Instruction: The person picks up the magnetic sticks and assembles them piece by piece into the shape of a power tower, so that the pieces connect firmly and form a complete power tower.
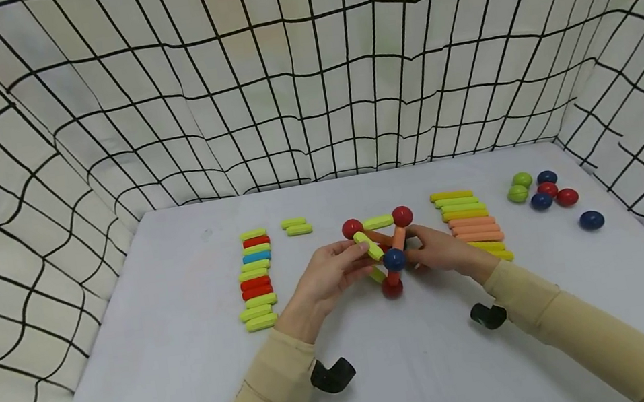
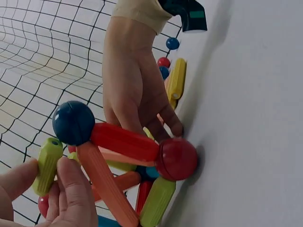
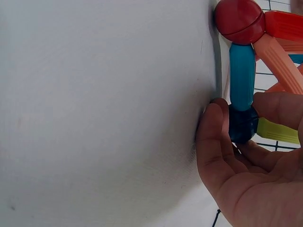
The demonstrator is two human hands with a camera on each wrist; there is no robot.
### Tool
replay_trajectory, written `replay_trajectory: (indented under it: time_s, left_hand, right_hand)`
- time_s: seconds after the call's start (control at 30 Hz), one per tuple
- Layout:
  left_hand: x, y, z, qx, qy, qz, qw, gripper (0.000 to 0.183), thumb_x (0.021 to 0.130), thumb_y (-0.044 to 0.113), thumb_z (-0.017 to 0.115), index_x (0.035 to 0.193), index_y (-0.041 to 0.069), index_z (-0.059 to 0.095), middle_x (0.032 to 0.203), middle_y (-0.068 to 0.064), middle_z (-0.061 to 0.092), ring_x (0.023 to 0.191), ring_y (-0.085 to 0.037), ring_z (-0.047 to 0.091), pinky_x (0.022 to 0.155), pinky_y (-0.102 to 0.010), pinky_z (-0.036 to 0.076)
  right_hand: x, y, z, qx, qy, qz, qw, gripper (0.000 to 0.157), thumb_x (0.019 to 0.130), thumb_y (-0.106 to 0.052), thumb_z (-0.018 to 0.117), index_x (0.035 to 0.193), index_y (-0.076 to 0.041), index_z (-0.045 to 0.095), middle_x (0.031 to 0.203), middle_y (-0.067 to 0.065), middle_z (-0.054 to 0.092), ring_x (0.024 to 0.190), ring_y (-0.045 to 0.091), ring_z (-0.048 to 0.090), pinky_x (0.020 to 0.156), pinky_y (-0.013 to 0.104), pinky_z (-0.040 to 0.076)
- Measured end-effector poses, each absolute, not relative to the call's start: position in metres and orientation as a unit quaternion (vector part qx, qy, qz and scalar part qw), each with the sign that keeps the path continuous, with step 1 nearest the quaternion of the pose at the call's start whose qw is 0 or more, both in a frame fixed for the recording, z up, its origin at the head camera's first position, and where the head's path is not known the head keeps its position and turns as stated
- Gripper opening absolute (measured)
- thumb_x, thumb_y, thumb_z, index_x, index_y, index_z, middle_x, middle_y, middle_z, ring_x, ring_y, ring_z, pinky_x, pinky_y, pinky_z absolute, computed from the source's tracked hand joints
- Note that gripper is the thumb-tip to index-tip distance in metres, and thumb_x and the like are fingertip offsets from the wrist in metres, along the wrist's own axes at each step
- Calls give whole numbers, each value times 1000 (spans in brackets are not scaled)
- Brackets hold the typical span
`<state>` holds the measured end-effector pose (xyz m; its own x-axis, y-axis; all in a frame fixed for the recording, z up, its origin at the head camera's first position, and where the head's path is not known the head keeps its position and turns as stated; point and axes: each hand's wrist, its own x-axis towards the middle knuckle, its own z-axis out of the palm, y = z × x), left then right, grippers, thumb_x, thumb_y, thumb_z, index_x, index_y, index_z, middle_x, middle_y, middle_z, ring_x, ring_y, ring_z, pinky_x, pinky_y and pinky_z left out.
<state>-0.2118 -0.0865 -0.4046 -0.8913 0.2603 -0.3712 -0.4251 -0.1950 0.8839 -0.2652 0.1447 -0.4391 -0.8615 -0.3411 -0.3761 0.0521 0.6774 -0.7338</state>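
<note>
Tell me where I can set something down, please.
Bare: the table left of the left stick column, and between the sleeves in front. Crowded: the centre, with the left hand, right hand and ball-and-stick model.

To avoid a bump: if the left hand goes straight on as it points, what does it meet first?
Likely the blue ball just beyond the green stick in the left hand, though depth is unclear.
</note>
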Motion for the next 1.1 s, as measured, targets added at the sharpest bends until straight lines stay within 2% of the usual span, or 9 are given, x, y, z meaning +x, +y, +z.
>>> replay_trajectory:
  time_s: [0.17,0.4,0.87,1.1]
  left_hand:
    - [-210,-83,-408,-82,578,783,216,34,96,18,63,123,-2,58,110,-14,64,91,-18,67,86,-27,54]
    - [-210,-77,-411,-80,565,794,211,34,97,18,62,122,-4,56,107,-12,64,89,-15,66,85,-25,54]
    - [-213,-74,-411,-84,580,780,220,36,96,25,64,120,-2,59,98,-9,65,84,-15,64,83,-25,55]
    - [-207,-75,-409,-71,611,758,215,36,97,28,62,118,-1,60,102,-11,65,85,-17,62,82,-25,55]
  right_hand:
    - [-264,144,-437,-80,881,-392,252,65,95,-30,63,146,-1,35,133,20,50,92,23,60,83,36,54]
    - [-264,144,-437,-93,880,-395,248,63,95,-26,61,147,-1,35,138,20,47,89,22,60,81,34,54]
    - [-262,147,-439,-107,879,-397,241,60,96,-24,59,146,0,36,139,21,46,88,22,60,79,33,54]
    - [-262,146,-438,-107,878,-398,243,59,96,-23,60,146,0,36,138,21,47,89,22,60,79,33,55]
